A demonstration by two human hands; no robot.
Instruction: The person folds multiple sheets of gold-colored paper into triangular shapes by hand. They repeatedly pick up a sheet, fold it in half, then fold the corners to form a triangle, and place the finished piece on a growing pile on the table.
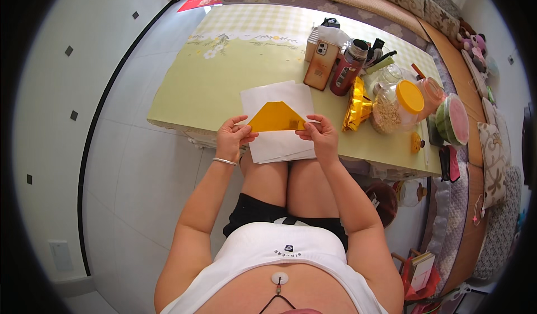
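A folded sheet of shiny gold paper [276,116] is stretched between my two hands, its top cut flat and its sides sloping down to two corners. My left hand [230,133] pinches the left corner between thumb and fingers. At the right corner, my right hand [319,133] pinches in the same way. Under and behind the gold paper lie white paper sheets [274,147], partly on the table and reaching past its near edge over my thighs.
On the table [196,90], a phone [321,65] leans upright beside a red bottle [349,70]. Farther right are folded gold paper [356,108], a yellow-lidded jar [394,109] and a cut watermelon [452,121]. A sofa [472,135] runs along the right side.
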